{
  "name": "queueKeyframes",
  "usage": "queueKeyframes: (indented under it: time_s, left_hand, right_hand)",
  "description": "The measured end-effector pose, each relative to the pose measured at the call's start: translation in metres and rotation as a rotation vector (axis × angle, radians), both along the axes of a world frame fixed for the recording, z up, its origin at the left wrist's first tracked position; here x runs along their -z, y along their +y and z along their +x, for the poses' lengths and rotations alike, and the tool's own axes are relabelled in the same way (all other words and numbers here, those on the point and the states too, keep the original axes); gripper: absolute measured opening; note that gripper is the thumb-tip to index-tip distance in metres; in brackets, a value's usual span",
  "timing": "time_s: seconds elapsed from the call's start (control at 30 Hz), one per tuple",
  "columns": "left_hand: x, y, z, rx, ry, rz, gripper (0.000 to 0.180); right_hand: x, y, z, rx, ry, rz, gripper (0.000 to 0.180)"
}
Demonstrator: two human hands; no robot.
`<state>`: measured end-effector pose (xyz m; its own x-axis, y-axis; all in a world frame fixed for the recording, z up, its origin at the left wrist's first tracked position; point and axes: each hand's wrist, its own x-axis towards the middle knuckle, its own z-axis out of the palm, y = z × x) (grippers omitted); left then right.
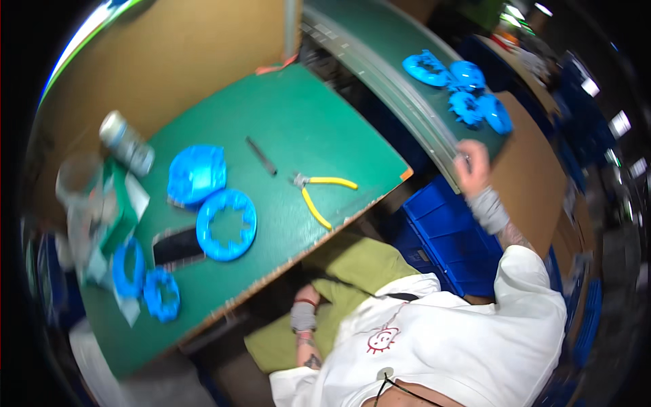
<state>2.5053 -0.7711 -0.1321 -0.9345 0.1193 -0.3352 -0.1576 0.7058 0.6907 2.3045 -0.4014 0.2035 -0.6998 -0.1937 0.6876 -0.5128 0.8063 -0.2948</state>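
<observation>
My right hand [472, 168] is raised beside the edge rail of the green conveyor belt [380, 41], its fingers curled in; whether they hold anything is hidden. Just beyond it on the belt lie several shiny blue plastic parts, among them a toothed ring [465, 107] and an oval piece [427, 68]. Down by my lap, at the table's front edge, is my left hand [308, 294], its fingers hidden. Side cutters [302, 180] with yellow handles lie spread on the green table [298, 108], near a thin dark stick-shaped tool [261, 155].
More blue parts rest on the table: a rounded shell [197, 173], a large toothed ring [245, 249] overlapping a dark phone-like slab [178, 247], and two smaller rings. A spray can [127, 143] and a plastic bag [85, 203] stand left. A blue crate [447, 234] sits below the conveyor.
</observation>
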Motion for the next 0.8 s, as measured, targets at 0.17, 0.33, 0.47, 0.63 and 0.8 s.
queueKeyframes:
  time_s: [0.17,0.33,0.47,0.63,0.8]
  left_hand:
    - [-0.211,-0.016,0.023,-0.611,0.481,0.708,0.004]
    - [-0.255,-0.146,0.065,-1.385,1.157,-0.403,0.036]
    - [-0.233,-0.247,0.060,-1.641,0.553,-0.556,0.075]
    - [-0.226,-0.265,0.020,-1.503,0.333,-0.484,0.050]
    - [-0.250,-0.167,-0.011,-1.313,0.917,0.535,0.024]
  right_hand:
    - [-0.004,0.173,-0.143,0.439,0.299,0.318,0.043]
    - [0.082,0.226,-0.234,0.399,0.047,0.136,0.043]
    - [0.089,0.210,-0.237,0.475,0.048,0.115,0.043]
    - [0.048,0.191,-0.196,0.383,-0.169,-0.007,0.046]
    - [-0.009,0.048,-0.058,-0.026,0.327,-0.122,0.045]
